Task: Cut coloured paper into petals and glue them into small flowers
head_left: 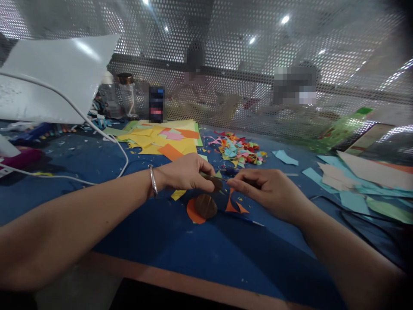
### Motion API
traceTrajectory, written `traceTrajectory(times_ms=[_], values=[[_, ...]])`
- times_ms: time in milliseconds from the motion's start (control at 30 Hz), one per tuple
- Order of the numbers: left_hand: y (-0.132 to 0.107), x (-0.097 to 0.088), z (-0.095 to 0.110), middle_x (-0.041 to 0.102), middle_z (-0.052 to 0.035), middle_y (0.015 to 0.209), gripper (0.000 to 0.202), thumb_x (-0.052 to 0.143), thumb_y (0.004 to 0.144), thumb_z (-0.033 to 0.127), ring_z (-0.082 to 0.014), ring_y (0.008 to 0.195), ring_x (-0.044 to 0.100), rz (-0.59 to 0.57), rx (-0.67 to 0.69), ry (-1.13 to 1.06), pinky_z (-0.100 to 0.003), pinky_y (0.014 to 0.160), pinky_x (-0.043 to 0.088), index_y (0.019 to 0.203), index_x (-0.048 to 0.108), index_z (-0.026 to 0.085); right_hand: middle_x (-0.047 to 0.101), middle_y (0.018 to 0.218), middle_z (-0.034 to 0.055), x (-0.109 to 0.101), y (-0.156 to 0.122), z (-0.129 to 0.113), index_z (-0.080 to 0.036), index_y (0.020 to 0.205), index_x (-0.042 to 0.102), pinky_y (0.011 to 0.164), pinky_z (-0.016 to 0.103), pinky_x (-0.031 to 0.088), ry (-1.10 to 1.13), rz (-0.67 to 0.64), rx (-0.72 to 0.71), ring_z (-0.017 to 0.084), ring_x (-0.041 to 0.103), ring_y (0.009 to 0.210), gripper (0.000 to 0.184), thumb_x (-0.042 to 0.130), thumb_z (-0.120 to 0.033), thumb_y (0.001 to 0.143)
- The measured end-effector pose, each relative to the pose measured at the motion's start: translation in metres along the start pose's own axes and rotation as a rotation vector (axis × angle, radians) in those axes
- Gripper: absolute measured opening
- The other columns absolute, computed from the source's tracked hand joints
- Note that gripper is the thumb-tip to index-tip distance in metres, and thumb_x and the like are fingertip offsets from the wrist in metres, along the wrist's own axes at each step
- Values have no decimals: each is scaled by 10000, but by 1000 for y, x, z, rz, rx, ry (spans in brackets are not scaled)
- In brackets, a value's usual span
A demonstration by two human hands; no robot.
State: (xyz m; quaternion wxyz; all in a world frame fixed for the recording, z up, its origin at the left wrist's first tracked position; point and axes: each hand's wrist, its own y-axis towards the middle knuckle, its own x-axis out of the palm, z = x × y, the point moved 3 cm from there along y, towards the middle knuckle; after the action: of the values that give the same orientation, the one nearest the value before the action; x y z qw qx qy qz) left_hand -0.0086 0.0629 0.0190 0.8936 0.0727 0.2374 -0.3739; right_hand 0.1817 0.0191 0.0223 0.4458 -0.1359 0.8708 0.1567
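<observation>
My left hand [193, 172], with a silver bangle at the wrist, is closed on a flat brown piece [217, 182] that sticks out past thumb and fingers. My right hand [261, 186] is closed in a pinch beside the tip of that piece; what its fingertips hold is too small to make out. Below the hands a brown rounded piece [206, 206] with a streaked surface lies partly over an orange paper disc [193, 212]. Orange paper scraps [231, 205] and a thin blue pen-like stick [248, 219] lie to its right.
Behind my hands are yellow paper sheets [151, 140] and a heap of coloured scraps [240, 148]. Blue and pale papers [355, 176] and a black cable [348, 211] lie right. A white cable [80, 114], bottles [127, 94] and a phone [156, 104] stand left.
</observation>
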Motion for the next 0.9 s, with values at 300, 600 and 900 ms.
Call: traceTrajectory(times_ms=[300,600,900], values=[[2,1,-1,469,50,561,90,656,634,237,-96,555,397,-40,15,53,-241,510,271,634,659,147,599,616,15,1,1,-3,-201,671,647,521,258,368,-38,-15,-17,132,489,551,578,445,-698,886],[-1,1,-1,434,56,546,79,653,633,230,-92,531,378,-40,4,61,-251,497,255,621,641,153,589,632,12,2,0,-1,-195,673,635,544,266,362,-17,-18,5,133,486,571,553,462,-674,890],[3,-1,-2,588,24,698,260,668,608,167,-118,626,515,31,30,-66,-240,567,377,854,583,164,433,543,-37,-3,3,1,-196,670,558,446,242,278,171,167,96,100,340,473,531,534,-703,823]])
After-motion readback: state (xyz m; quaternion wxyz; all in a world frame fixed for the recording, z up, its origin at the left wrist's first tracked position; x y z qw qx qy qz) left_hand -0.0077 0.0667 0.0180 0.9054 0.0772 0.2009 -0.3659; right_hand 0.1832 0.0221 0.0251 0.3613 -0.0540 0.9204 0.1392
